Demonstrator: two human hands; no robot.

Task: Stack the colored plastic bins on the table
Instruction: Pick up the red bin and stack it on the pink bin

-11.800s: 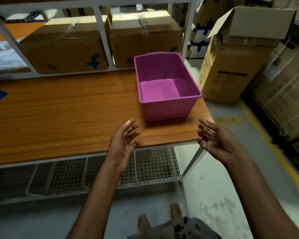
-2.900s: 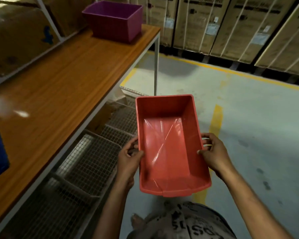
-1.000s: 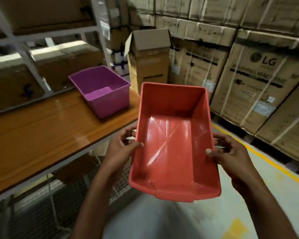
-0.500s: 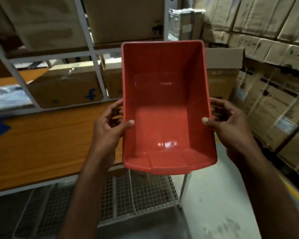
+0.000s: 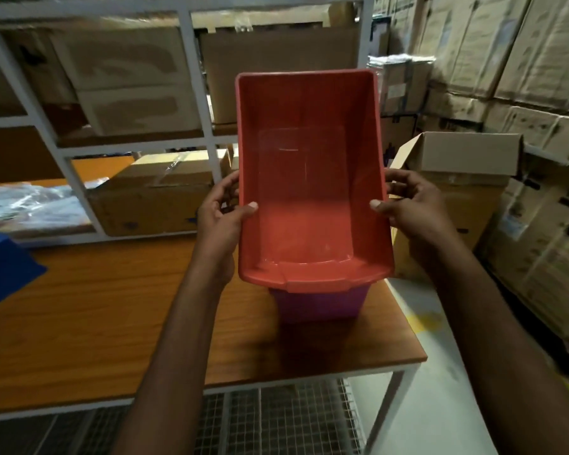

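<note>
While held: the red bin (image 5: 312, 192) hangs in the air, tilted so its open side faces the camera, right over the purple bin (image 5: 319, 305).
Left hand (image 5: 222, 221): clamps the red bin's left rim, thumb inside, fingers (image 5: 225, 192) wrapped round the outer wall.
Right hand (image 5: 408, 208): clamps the right rim the same way, thumb on the inner wall.
Purple bin: stands on the counter (image 5: 112, 323) near its right end; only its near wall shows below the red bin's lip.
Blue bin (image 5: 0, 267): at the counter's far left, mostly out of frame, apart from the other two.
Done: the purple bin is in place as the base and the red one is brought above it.
Left: I judge the red bin needs levelling and lowering into the purple one; it is not nested yet, and whether they touch cannot be told. The blue bin likely follows.
Change: half a second ago the purple bin was hidden behind the red bin; now it peeks out beneath, and the red bin sits a little higher and further over the counter.
</note>
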